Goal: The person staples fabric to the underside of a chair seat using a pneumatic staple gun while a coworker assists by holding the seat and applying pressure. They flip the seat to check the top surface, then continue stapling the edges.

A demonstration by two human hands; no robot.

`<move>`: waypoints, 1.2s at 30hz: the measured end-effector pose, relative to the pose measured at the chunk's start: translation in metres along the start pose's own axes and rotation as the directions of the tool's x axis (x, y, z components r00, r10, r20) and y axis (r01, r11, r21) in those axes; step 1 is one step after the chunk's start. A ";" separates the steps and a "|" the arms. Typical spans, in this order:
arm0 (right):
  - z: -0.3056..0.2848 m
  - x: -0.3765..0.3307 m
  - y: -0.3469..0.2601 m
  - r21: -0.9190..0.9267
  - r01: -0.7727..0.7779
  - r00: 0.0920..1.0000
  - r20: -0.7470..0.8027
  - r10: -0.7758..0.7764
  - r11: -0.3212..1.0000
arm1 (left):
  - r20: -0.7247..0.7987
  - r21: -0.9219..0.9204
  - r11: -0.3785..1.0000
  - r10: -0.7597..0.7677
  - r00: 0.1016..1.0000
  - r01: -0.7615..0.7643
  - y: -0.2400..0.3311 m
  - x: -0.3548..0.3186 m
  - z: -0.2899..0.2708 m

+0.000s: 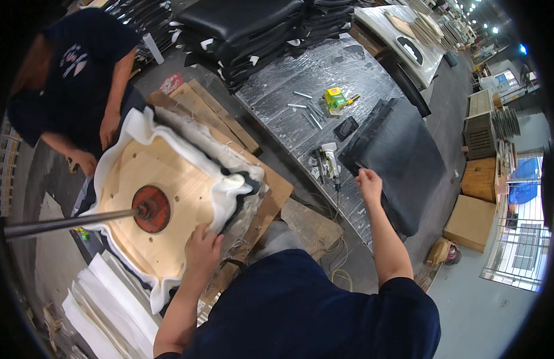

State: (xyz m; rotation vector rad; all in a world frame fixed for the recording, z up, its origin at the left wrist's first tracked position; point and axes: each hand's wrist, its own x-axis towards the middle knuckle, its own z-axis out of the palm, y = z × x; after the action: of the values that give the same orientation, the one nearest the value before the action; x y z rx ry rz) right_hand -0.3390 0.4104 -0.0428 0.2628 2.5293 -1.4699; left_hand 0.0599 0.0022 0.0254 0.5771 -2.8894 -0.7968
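Observation:
My left hand (204, 251) lies at the near edge of a pale plywood panel (187, 167), fingers slightly spread and nothing visible in its grasp. White padding (226, 188) folds up around the panel, with dark and grey material beneath. A metal rod (67, 222) ends in a round red plate (151, 208) at the panel's middle. Over to the right, my right hand (370, 184) pinches the near edge of a black leather-like cover (402, 161) on top of a small stack; its fingertips are closed there.
Across the panel stands a co-worker (79, 78), hands near its far edge. The film-covered table (277, 84) carries a power tool (329, 160), a yellow-green box (335, 99), metal rods and a dark phone-like object (346, 128). Black covers (241, 30) are piled behind. White strips (112, 299) lie lower left.

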 end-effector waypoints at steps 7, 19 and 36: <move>0.098 0.095 0.081 -0.561 0.004 0.993 0.103 0.065 0.828 | -0.100 0.111 0.993 -0.039 0.994 0.051 0.042 -0.009 -0.021; 0.151 0.170 0.139 -0.716 0.000 0.919 0.275 0.283 0.698 | -0.147 0.281 0.851 -0.418 0.896 0.443 0.108 -0.036 -0.019; 0.036 -0.141 -0.062 0.282 0.151 0.955 0.205 -0.213 0.948 | -0.243 -0.256 0.951 0.112 0.964 -0.175 0.041 -0.049 -0.031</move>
State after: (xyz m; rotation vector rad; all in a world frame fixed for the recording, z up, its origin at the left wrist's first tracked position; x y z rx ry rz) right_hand -0.2153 0.3417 0.0284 -0.1070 2.2201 -1.7929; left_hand 0.0969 0.0385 0.0737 0.3912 -2.5213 -1.0160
